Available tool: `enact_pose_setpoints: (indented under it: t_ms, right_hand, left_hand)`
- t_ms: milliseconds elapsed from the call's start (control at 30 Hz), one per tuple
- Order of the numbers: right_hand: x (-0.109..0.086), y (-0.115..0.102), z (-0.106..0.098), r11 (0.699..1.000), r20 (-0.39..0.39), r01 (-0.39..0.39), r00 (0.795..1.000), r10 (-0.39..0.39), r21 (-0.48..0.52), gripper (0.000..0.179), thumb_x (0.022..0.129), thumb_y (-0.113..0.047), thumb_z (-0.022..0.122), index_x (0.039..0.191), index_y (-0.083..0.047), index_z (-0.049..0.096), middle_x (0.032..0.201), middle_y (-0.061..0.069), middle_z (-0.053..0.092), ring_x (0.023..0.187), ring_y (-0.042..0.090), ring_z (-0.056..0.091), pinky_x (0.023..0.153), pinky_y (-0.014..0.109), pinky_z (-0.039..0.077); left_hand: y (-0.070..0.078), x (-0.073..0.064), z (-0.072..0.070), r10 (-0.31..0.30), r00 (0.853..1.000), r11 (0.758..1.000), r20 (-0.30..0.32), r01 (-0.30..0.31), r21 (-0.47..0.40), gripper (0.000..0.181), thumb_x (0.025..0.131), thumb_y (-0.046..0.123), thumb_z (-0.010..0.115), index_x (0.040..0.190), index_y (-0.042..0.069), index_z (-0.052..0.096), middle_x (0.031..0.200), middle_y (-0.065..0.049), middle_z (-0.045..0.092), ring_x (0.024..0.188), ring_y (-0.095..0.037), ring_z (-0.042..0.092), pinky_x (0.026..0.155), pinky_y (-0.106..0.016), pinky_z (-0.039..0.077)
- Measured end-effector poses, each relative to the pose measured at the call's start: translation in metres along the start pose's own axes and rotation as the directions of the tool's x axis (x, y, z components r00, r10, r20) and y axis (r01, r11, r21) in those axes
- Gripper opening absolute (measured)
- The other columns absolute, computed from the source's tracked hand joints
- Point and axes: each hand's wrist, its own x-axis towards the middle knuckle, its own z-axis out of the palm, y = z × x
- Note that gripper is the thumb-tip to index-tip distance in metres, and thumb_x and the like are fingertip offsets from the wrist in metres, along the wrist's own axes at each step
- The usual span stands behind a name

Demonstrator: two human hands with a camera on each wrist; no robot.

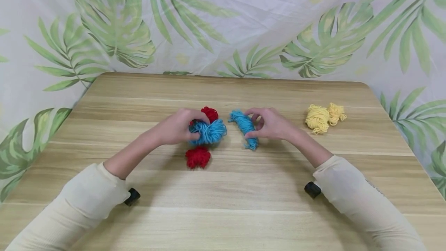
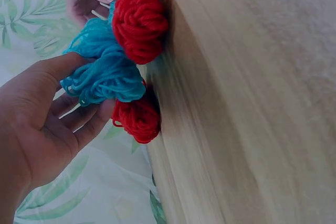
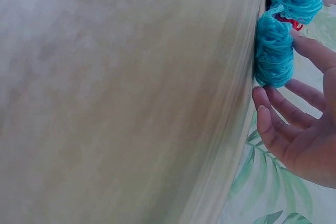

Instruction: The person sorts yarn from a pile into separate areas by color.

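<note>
My left hand (image 1: 181, 126) holds a loose blue yarn bundle (image 1: 210, 131) between thumb and fingers. In the left wrist view this blue bundle (image 2: 107, 74) overlaps two red yarn balls, one nearer (image 2: 139, 22) and one farther (image 2: 137, 121). From the head, one red ball (image 1: 210, 114) shows partly behind the bundle and the other (image 1: 198, 157) in front of it. A longer blue yarn skein (image 1: 245, 128) lies on the table to the right. Around its right side my right hand (image 1: 271, 124) is loosely spread, thumb and fingertips right at the yarn (image 3: 274, 51).
Two yellow yarn balls, a larger (image 1: 317, 118) and a smaller (image 1: 336, 113), sit side by side at the right of the wooden table (image 1: 230, 212). A leaf-patterned cloth (image 1: 261, 22) hangs behind the far edge. Black devices (image 1: 312, 189) are worn under both sleeves.
</note>
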Motion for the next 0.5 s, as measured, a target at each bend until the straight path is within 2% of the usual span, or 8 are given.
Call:
enact_pose_setpoints:
  t_ms: [133, 400, 500]
  right_hand:
    - [-0.0007, 0.0006, -0.0007, 1.0, -0.001, 0.015, 1.0, -0.015, 0.015, 0.065, 0.084, -0.021, 0.089, 0.139, 0.001, 0.06, 0.108, 0.016, 0.07, 0.084, 0.021, 0.071, 0.081, 0.04, 0.058]
    - [-0.0023, 0.0006, -0.0008, 0.999, 0.012, 0.033, 0.999, -0.033, 0.014, 0.067, 0.084, -0.02, 0.089, 0.141, 0.001, 0.059, 0.109, 0.016, 0.068, 0.088, 0.022, 0.071, 0.082, 0.04, 0.059]
    - [-0.0024, 0.0003, -0.0007, 0.999, 0.026, 0.03, 0.999, -0.03, 0.009, 0.066, 0.085, -0.02, 0.088, 0.14, 0.001, 0.06, 0.108, 0.016, 0.069, 0.089, 0.023, 0.071, 0.083, 0.041, 0.058]
  left_hand:
    - [-0.0003, 0.0022, -0.0037, 0.005, 1.0, 0.999, -0.015, -0.006, -0.039, 0.032, 0.083, -0.004, 0.08, 0.115, -0.002, 0.073, 0.112, -0.013, 0.073, 0.093, -0.026, 0.062, 0.08, -0.038, 0.058]
    - [-0.0026, 0.0048, -0.009, 0.009, 0.998, 0.995, -0.059, -0.015, -0.103, 0.031, 0.084, -0.006, 0.078, 0.115, -0.004, 0.073, 0.111, -0.015, 0.074, 0.095, -0.027, 0.064, 0.085, -0.045, 0.059]
    - [-0.0033, 0.0067, -0.0098, 0.021, 0.997, 0.992, -0.074, -0.029, -0.12, 0.029, 0.084, -0.006, 0.076, 0.113, -0.004, 0.073, 0.107, -0.013, 0.074, 0.091, -0.025, 0.064, 0.082, -0.043, 0.06]
